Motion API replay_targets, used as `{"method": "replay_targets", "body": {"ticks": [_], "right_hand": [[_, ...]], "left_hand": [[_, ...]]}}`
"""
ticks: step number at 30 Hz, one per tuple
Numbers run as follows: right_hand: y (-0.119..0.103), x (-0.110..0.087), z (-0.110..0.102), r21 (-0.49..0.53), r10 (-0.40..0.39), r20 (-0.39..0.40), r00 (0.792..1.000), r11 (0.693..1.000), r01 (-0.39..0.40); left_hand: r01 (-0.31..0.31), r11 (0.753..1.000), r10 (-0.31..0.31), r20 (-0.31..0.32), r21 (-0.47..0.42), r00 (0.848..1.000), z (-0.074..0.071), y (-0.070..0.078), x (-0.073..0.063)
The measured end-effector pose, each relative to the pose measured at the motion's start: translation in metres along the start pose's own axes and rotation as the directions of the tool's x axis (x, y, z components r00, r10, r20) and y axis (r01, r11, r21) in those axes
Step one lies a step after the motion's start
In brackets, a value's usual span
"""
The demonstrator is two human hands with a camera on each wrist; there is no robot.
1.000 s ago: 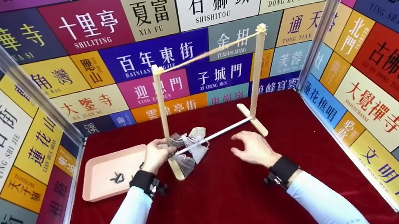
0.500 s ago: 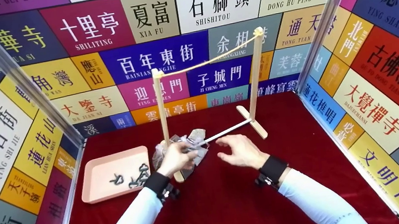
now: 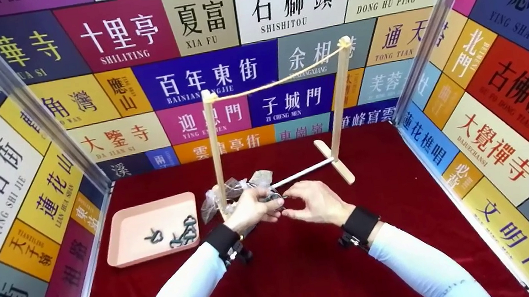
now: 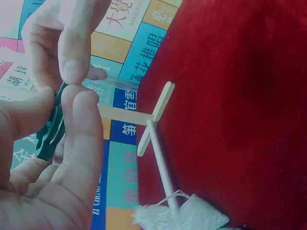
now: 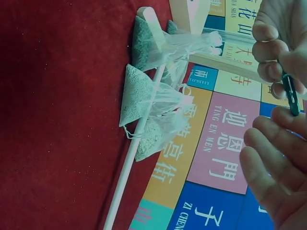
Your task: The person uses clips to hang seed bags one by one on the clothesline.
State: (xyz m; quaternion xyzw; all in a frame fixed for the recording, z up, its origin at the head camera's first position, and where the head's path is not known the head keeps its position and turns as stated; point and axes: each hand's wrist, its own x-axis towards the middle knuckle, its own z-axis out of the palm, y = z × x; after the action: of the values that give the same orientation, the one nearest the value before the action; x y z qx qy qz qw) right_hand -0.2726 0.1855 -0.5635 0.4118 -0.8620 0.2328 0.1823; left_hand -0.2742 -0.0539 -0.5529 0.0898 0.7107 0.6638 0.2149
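Note:
My left hand (image 3: 250, 208) pinches a small dark green clip (image 4: 52, 132) between thumb and fingers, above the stand's lower bar. My right hand (image 3: 319, 201) faces it from the right, fingers bent loosely. One of its fingertips touches the clip's end; its thumb's exact place is hard to make out. Beneath the hands, several sheer drawstring sachets (image 5: 136, 96) of grey-green granules lie against a white rod (image 3: 305, 171). That rod joins two wooden posts (image 3: 341, 103), and a slack yellow cord (image 3: 257, 89) runs between their tops.
A pink tray (image 3: 125, 223) sits left of the stand, with several dark green clips (image 3: 185, 233) in it. Dark red cloth (image 3: 340, 270) covers the table. Panels printed with characters (image 3: 215, 74) enclose the back and sides.
My left hand has come away from the near post, moving right with the clip. My right hand has moved left, and the two hands now meet at the clip. The cord has stopped swinging.

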Motion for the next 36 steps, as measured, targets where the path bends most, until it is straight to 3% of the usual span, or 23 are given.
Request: {"method": "replay_targets", "body": {"ticks": [3, 6, 9, 10, 12, 14, 16, 17, 19, 21, 23, 25, 31, 36], "right_hand": [[0.002, -0.002, 0.004, -0.071, -0.08, -0.022, 0.997, 0.994, 0.078], [0.005, -0.006, 0.006, -0.146, -0.135, -0.016, 0.991, 0.981, 0.131], [0.01, -0.014, 0.007, -0.2, -0.153, 0.006, 0.988, 0.968, 0.151], [0.011, -0.017, 0.006, -0.208, -0.15, 0.01, 0.989, 0.967, 0.149], [0.015, -0.025, 0.005, -0.221, -0.136, 0.02, 0.991, 0.966, 0.137], [0.019, -0.032, 0.004, -0.231, -0.109, 0.037, 0.993, 0.966, 0.114], [0.021, -0.038, 0.002, -0.238, -0.081, 0.054, 0.995, 0.967, 0.092], [0.022, -0.04, 0.002, -0.241, -0.068, 0.064, 0.996, 0.967, 0.081], [0.024, -0.044, 0.001, -0.244, -0.044, 0.084, 0.996, 0.968, 0.063], [0.025, -0.046, 0.001, -0.241, -0.03, 0.097, 0.995, 0.969, 0.052], [0.025, -0.048, 0.0, -0.235, -0.022, 0.105, 0.994, 0.971, 0.046], [0.024, -0.049, -0.001, -0.229, -0.022, 0.11, 0.994, 0.972, 0.047], [0.021, -0.052, -0.001, -0.226, -0.015, 0.124, 0.992, 0.973, 0.043], [0.021, -0.053, -0.003, -0.256, 0.013, 0.132, 0.991, 0.967, 0.021]], "left_hand": [[0.008, 1.0, -0.008, 0.002, -0.029, 1.0, 0.0, -0.004, -0.002], [0.007, 1.0, -0.007, -0.029, 0.002, 1.0, -0.005, -0.01, -0.005], [-0.01, 0.995, 0.021, -0.115, 0.095, 0.993, -0.018, -0.018, -0.007], [-0.023, 0.985, 0.049, -0.154, 0.169, 0.987, -0.024, -0.022, -0.007], [-0.032, 0.933, 0.125, -0.24, 0.358, 0.963, -0.037, -0.029, -0.008], [0.013, 0.834, 0.2, -0.324, 0.552, 0.925, -0.051, -0.036, -0.008], [0.092, 0.722, 0.265, -0.397, 0.686, 0.879, -0.065, -0.042, -0.008], [0.13, 0.688, 0.284, -0.43, 0.714, 0.857, -0.071, -0.045, -0.008], [0.193, 0.649, 0.307, -0.485, 0.736, 0.819, -0.082, -0.049, -0.007], [0.224, 0.628, 0.34, -0.522, 0.745, 0.782, -0.092, -0.054, -0.004], [0.241, 0.611, 0.36, -0.536, 0.754, 0.763, -0.1, -0.06, -0.001], [0.249, 0.594, 0.363, -0.531, 0.765, 0.766, -0.105, -0.066, 0.002], [0.242, 0.551, 0.319, -0.47, 0.799, 0.823, -0.116, -0.079, 0.009], [0.228, 0.539, 0.325, -0.45, 0.811, 0.832, -0.12, -0.084, 0.009]]}}
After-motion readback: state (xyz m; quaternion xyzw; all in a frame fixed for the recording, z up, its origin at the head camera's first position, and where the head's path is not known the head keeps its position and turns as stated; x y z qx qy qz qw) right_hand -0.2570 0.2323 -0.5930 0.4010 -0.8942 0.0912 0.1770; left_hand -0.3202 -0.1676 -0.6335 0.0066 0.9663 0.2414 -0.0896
